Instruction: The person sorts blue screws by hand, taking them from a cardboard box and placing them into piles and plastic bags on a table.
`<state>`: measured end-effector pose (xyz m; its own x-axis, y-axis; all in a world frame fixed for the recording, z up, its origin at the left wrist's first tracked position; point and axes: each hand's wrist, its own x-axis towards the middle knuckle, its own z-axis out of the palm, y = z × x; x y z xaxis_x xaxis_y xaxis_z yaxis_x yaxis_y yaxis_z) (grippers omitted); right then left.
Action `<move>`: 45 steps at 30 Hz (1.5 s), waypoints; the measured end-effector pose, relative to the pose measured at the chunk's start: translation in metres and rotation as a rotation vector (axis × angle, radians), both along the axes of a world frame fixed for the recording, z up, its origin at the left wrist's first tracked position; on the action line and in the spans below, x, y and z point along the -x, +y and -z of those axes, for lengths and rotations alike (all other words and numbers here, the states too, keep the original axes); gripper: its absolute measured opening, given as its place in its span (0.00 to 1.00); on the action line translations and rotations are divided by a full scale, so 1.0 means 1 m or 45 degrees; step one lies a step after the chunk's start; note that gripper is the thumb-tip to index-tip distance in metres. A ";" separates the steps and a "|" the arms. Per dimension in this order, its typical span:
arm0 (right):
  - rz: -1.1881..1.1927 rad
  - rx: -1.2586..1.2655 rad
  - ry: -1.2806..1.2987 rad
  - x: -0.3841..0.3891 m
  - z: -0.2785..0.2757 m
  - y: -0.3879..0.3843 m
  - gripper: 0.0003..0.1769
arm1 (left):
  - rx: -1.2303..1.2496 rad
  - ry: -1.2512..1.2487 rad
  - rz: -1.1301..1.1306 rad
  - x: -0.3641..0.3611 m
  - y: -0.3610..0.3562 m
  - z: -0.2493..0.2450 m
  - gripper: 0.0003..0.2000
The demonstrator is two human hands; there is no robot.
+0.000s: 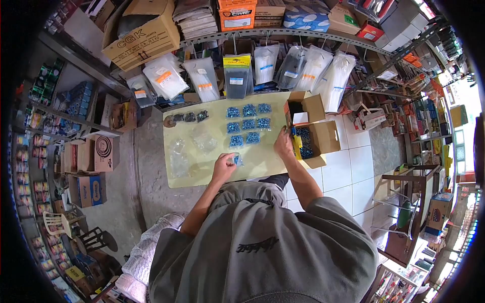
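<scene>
My left hand [223, 167] pinches a small clear plastic bag [236, 160] with some blue pieces inside, above the table's near edge. My right hand [284, 143] is beside the left wall of an open carton [317, 137] holding many small dark and blue pieces [304, 143]. Its fingers are bunched together, and what they hold, if anything, is too small to make out. Several filled bags of blue pieces [248, 124] lie in rows beyond my hands. To the left are empty-looking clear bags [203, 139] and more clear bags [178, 156].
Dark small bundles [189, 117] lie at the table's [217, 177] far left corner. Another open carton [308, 107] with a white card stands at the far right. Packs of cable ties [237, 77] hang from the shelf behind. A wooden chair [409, 212] stands at right.
</scene>
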<state>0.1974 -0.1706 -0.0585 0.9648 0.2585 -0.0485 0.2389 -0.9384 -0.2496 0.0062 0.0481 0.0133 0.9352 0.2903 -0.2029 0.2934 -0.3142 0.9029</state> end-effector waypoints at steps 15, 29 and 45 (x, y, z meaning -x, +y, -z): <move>0.065 0.018 0.323 -0.013 -0.024 0.002 0.17 | -0.001 -0.033 0.007 -0.001 0.003 0.008 0.21; -0.486 -0.155 0.019 0.040 -0.033 0.011 0.09 | -0.007 -0.055 -0.031 0.000 0.001 0.005 0.21; -0.786 -0.775 0.387 0.111 -0.095 0.070 0.17 | -0.004 -0.024 -0.077 0.006 -0.006 0.006 0.23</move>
<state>0.0861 -0.1010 0.0368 0.6147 0.7879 0.0358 0.4970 -0.3517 -0.7933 0.0001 0.0419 0.0074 0.9195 0.3473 -0.1843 0.2949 -0.2994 0.9074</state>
